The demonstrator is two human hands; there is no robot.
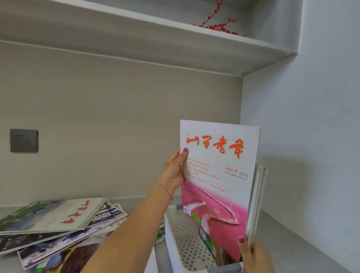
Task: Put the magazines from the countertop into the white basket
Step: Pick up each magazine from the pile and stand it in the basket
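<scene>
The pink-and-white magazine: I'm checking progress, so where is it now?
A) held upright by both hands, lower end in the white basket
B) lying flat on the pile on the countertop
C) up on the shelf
A: the pink-and-white magazine stands upright, left hand gripping its edge, right hand at its bottom corner, lower end inside the white basket.

A grey wall socket (pixel 24 140) sits on the beige back wall (pixel 116 123), far out to the left of the hands. High above them runs a pale shelf (pixel 140 30) — a sprig of red berries (pixel 219 23) lies on it, up toward the right-hand corner.
</scene>
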